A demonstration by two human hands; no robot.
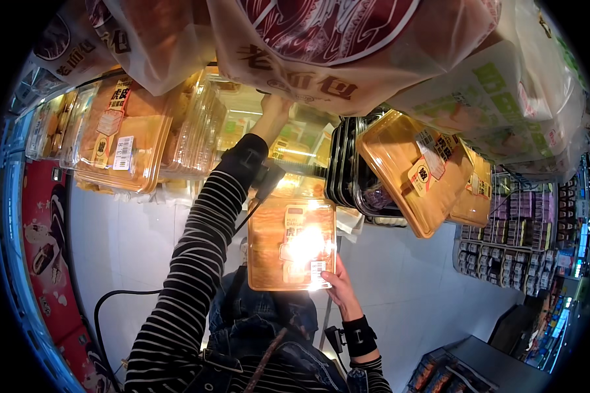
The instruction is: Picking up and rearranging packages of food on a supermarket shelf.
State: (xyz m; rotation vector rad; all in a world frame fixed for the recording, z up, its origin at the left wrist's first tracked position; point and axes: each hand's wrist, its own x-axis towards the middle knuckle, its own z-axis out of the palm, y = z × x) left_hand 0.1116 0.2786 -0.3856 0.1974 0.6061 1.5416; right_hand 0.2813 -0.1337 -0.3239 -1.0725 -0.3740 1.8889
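Note:
My right hand (343, 290) grips the lower right corner of a clear plastic cake box (265, 245), thumb on its lid. The box holds a golden-brown sheet cake, bears a printed label and a price sticker, and glares brightly in the middle. My left arm stretches up over the shelf, and the left hand (276, 105) reaches in behind a hanging printed plastic bread bag (319, 73). Its fingers are mostly hidden, so whether it holds anything is unclear. Stacked cake boxes (128, 142) stand left of that arm. Another cake box (413, 172) leans against black trays (344, 167) on the right.
More bagged bread (501, 103) bulges over the upper right. Beyond a pale tiled floor (398, 275) stands a rack of small packaged goods (511, 236). A red printed panel (46, 245) runs along the left. A black cable (103, 299) loops beside me, and a dark display bin (472, 363) sits lower right.

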